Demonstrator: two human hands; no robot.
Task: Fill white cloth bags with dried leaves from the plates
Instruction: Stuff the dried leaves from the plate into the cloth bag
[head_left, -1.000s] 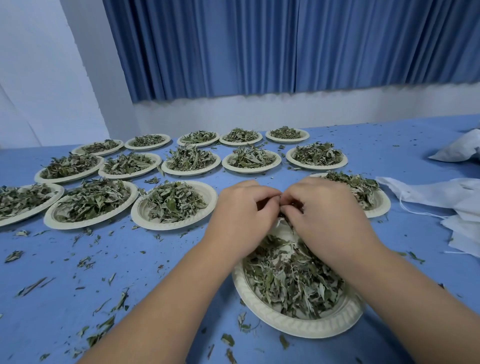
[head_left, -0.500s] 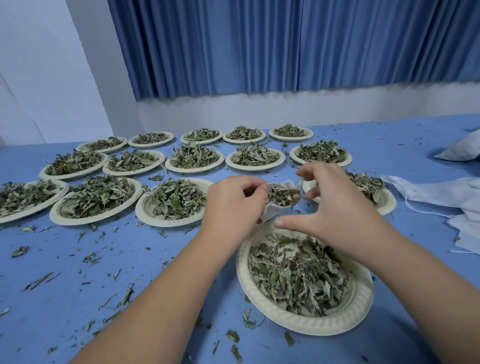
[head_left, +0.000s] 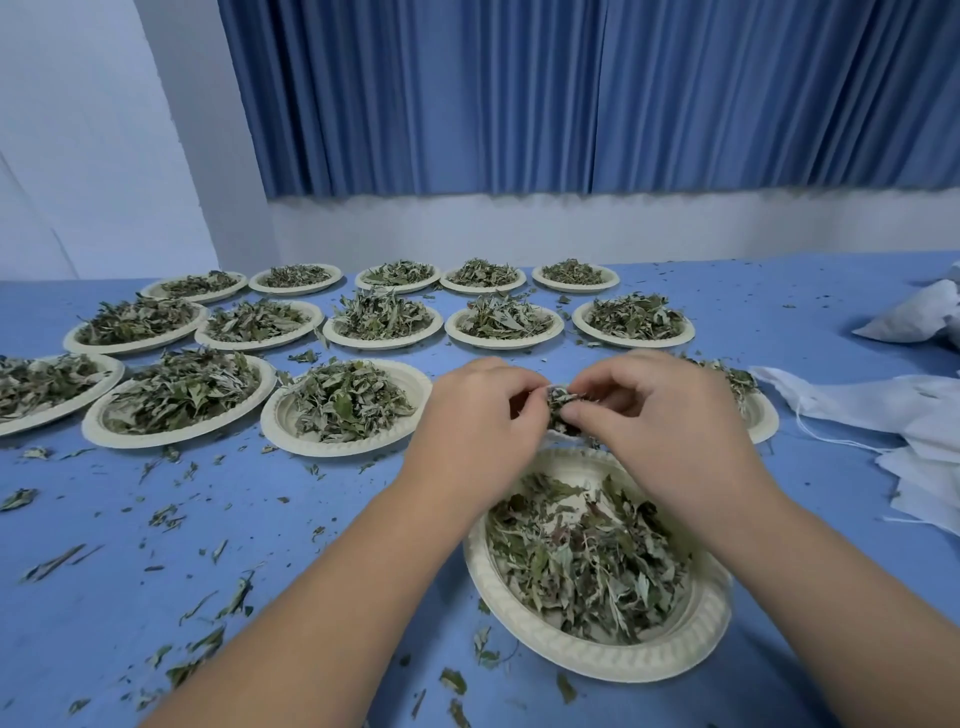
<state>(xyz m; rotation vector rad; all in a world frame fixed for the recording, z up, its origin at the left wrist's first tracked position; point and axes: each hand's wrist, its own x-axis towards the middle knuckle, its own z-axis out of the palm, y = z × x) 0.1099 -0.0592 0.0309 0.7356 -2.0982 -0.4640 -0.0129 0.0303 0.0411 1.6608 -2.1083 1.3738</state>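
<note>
your left hand (head_left: 478, 415) and right hand (head_left: 662, 415) pinch a small white cloth bag (head_left: 563, 435) stuffed with crumbly dried green leaves (head_left: 563, 402). it looks light and floppy; hold its rim.

Blue table (head_left: 270, 525), items as laid out:
- L hand (head_left: 478, 415) & R hand (head_left: 660, 415): fingers curled, both pinching one leaf clump (head_left: 563, 408) btwn them, over far rim of near plate (head_left: 597, 667).
- Near plate: cream, holding dried leaves (head_left: 582, 561).
- Other plates (head_left: 345, 447): three rows beyond, all w/ leaves.
- White cloth bags (head_left: 883, 405): flat pile, right side.
- Leaf scraps (head_left: 171, 514): scattered, mostly left.
- Blue curtain (head_left: 519, 93): behind.
</note>
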